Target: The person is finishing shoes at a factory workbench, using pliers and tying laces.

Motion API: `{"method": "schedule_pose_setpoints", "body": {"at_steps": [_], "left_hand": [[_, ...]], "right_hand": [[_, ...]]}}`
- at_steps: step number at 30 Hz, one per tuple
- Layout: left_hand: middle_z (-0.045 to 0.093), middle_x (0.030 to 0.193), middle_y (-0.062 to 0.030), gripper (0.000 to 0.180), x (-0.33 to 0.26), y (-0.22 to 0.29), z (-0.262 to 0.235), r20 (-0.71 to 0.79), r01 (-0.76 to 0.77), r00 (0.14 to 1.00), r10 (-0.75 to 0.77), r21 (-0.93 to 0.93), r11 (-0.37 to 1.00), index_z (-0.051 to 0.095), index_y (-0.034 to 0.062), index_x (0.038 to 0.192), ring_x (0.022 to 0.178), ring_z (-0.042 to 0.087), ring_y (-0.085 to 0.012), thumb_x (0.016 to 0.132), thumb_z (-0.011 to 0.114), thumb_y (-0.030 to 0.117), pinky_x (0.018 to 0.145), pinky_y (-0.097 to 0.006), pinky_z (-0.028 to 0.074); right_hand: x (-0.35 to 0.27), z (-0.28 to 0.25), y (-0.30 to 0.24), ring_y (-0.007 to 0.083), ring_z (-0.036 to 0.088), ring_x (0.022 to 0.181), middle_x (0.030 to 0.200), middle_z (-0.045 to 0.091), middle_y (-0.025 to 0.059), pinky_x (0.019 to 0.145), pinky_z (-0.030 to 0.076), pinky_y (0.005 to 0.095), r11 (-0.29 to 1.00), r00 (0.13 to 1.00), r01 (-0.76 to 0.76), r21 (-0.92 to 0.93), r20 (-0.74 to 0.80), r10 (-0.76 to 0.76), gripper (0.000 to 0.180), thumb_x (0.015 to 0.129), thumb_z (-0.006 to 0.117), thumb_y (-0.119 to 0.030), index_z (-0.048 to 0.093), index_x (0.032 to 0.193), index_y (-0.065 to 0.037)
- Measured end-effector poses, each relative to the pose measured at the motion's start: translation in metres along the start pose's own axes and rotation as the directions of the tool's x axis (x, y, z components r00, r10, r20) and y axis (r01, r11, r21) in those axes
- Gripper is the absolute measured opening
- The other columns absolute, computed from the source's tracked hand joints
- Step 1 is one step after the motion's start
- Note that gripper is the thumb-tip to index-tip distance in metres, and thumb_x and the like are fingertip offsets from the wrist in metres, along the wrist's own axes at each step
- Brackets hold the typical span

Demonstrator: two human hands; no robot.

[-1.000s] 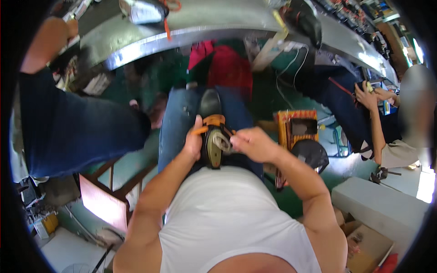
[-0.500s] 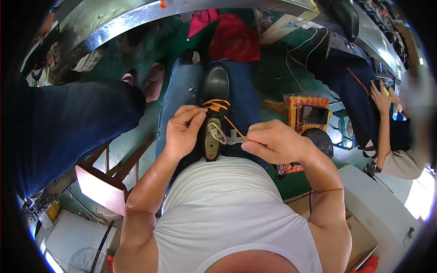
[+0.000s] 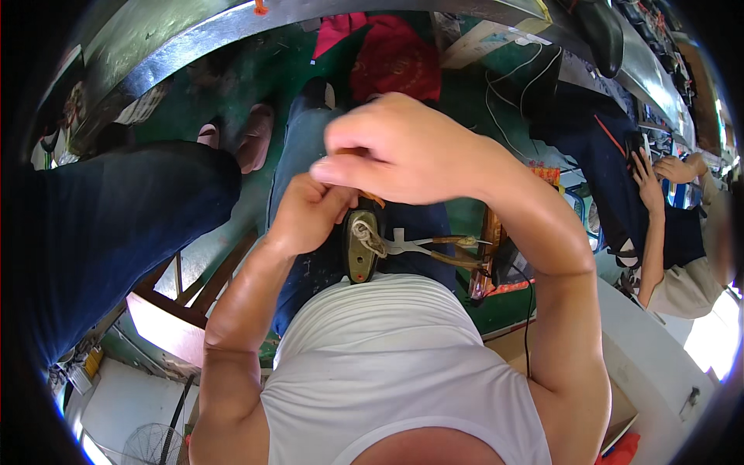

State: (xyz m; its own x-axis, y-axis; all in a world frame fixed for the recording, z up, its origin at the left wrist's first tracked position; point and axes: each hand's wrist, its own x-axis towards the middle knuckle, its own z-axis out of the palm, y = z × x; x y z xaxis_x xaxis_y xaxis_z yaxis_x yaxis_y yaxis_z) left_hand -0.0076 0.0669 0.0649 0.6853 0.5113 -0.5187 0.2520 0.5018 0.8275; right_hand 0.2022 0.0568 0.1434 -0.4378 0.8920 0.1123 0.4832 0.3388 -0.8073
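A black shoe on an olive-coloured last [image 3: 359,260] lies along my lap, its toe pointing away from me. A looped pale cord [image 3: 364,235] rests on the last. My left hand [image 3: 310,215] is closed in a pinch at the shoe's lacing. Over the front of the shoe passes my right hand [image 3: 399,151], fingers curled and slightly blurred, close above the left one. It hides the toe and most of the lacing. A short piece of orange shoelace [image 3: 374,199] shows beneath it. Beside the last, a two-handled metal tool [image 3: 434,249] lies across my thigh.
Another person's dark-trousered leg [image 3: 139,225] is at the left, near pink slippers [image 3: 256,139]. A metal bench edge [image 3: 209,46] curves across the far side. At the right, a seated person's hands [image 3: 651,174] hold a dark object. Red cloth [image 3: 395,58] hangs ahead.
My right hand has swung left and up from beside the shoe, where it pulled the orange shoelace taut, to above my left hand. The metal tool's handles are now uncovered.
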Motion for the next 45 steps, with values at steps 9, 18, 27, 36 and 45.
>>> {"method": "schedule_pose_setpoints", "body": {"at_steps": [9, 18, 27, 36, 45], "left_hand": [[0.066, 0.093, -0.0031, 0.023, 0.008, 0.006, -0.014, 0.267, 0.194, 0.958, -0.103, -0.340, 0.920, 0.066, -0.0002, 0.111, 0.071, 0.053, -0.0059, 0.100, 0.059, 0.019, 0.053, -0.019, 0.039], [0.059, 0.129, -0.0119, 0.054, -0.004, -0.047, -0.025, -0.344, -0.141, 0.917, 0.202, 0.194, 0.971, 0.037, -0.0018, 0.144, 0.082, 0.057, -0.0106, 0.097, 0.058, 0.015, 0.065, -0.025, 0.050], [0.055, 0.133, -0.0173, 0.050, -0.001, -0.061, -0.006, -0.122, -0.348, 0.859, 0.497, 0.572, 0.743, 0.046, 0.0014, 0.141, 0.114, 0.058, -0.0247, 0.096, 0.060, 0.015, 0.096, -0.033, 0.047], [0.065, 0.119, -0.0128, 0.049, -0.004, 0.022, -0.065, -0.126, -0.438, 0.865, 0.486, -0.662, 0.608, 0.055, 0.0013, 0.126, 0.107, 0.064, -0.0246, 0.095, 0.063, 0.038, 0.097, -0.042, 0.051], [0.063, 0.123, -0.0156, 0.046, -0.029, 0.071, -0.091, -0.273, -0.524, 0.838, 0.472, -0.645, 0.557, 0.054, 0.0050, 0.128, 0.112, 0.061, -0.0317, 0.098, 0.058, 0.038, 0.102, -0.051, 0.047]], "right_hand": [[0.031, 0.025, 0.028, 0.0330, 0.066, 0.081, 0.088, 0.066, 0.0170, 0.071, 0.051, 0.0401, 0.979, 0.977, -0.202, -0.010, 0.062, 0.202, 0.032, 0.091, 0.065, -0.033, 0.066, 0.093, -0.001], [-0.119, 0.107, 0.023, 0.0290, 0.054, 0.124, 0.134, 0.050, 0.0244, 0.103, 0.044, 0.0441, 0.497, 0.584, -0.372, 0.784, -0.218, 0.782, 0.073, 0.092, 0.068, -0.030, 0.030, 0.145, 0.004], [-0.093, 0.152, -0.004, 0.0250, 0.049, 0.126, 0.136, 0.047, 0.0167, 0.107, 0.040, 0.0354, 0.518, 0.691, -0.384, 0.765, -0.134, 0.711, 0.114, 0.071, 0.084, -0.017, 0.006, 0.153, -0.001], [-0.005, 0.100, -0.027, 0.0318, 0.045, 0.132, 0.141, 0.043, 0.0208, 0.110, 0.037, 0.0401, 0.995, 0.874, 0.058, 0.080, -0.486, -0.012, 0.107, 0.068, 0.087, -0.019, 0.022, 0.152, -0.003], [0.068, 0.067, -0.052, 0.0132, 0.055, 0.114, 0.127, 0.058, 0.0056, 0.101, 0.042, 0.0295, 0.454, 0.909, 0.111, 0.884, -0.275, 0.313, 0.050, 0.097, 0.062, -0.035, 0.052, 0.133, -0.002]]}}
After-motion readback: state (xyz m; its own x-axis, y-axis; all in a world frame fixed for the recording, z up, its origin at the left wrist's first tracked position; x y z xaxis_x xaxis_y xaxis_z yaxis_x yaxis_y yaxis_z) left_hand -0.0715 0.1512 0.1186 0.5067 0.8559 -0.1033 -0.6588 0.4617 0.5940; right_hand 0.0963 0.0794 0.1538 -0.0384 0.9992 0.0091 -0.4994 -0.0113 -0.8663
